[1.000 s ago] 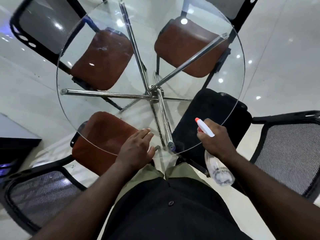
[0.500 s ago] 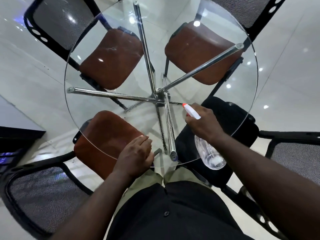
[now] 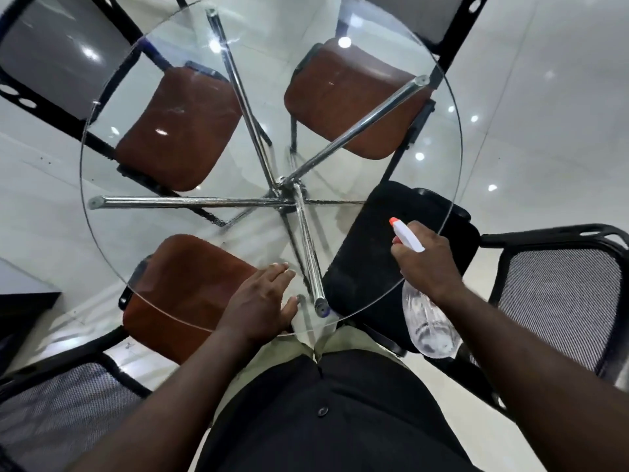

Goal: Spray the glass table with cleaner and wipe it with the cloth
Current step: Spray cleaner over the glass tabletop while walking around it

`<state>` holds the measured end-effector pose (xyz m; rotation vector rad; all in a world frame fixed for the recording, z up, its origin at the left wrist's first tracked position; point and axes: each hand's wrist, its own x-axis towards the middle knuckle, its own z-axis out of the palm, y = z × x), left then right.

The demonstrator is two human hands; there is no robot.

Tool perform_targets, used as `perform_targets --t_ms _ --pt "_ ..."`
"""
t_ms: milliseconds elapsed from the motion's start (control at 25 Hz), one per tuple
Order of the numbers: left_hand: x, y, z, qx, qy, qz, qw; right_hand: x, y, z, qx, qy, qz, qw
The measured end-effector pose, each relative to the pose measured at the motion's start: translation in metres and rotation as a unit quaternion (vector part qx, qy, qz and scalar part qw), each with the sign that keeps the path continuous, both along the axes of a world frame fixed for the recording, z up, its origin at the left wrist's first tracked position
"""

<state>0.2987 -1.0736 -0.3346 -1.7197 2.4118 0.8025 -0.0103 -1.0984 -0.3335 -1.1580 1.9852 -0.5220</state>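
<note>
Spray bottle (image 3: 429,323) pulled back, one glass table (image 3: 153,226), four chairs (image 3: 180,127)

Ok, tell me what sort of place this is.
Probably an office meeting or waiting area: a round glass table on chrome legs, black mesh-backed chairs with padded seats drawn up around it, and a glossy white tiled floor mirroring ceiling lights.
</note>
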Motion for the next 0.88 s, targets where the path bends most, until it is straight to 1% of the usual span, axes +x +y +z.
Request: perform_targets --t_ms 160,320,400,520,600,800,880 --pt "-0.011 -0.006 -0.004 -0.007 -0.004 -0.035 0.999 -0.007 0.029 -0.004 -0.016 -0.010 -0.049 0.999" --pt "-0.019 -0.005 -0.004 -0.003 -0.009 -0.052 0.999 -0.009 0.057 -0.009 -0.022 -0.029 -0.062 0.997" --pt "-0.021 -0.003 -0.007 -0.003 -0.009 -0.052 0.999 -0.010 0.072 -0.016 -0.011 -0.027 -0.050 0.998" --pt "-0.026 -0.001 -0.010 0.001 -0.005 -0.051 0.999 -0.008 0.098 -0.022 0.026 -0.012 -0.001 1.000" --pt "-0.030 0.000 -0.010 0.005 -0.003 -0.052 0.999 -0.010 0.109 -0.024 0.038 -0.007 0.001 0.999" --pt "-0.044 -0.001 -0.011 0.003 -0.008 -0.063 0.998 -0.035 0.090 -0.014 0.010 -0.028 -0.096 0.995" --pt "-0.049 0.000 -0.010 0.000 -0.007 -0.065 0.998 -0.046 0.075 -0.011 0.007 -0.026 -0.116 0.993"
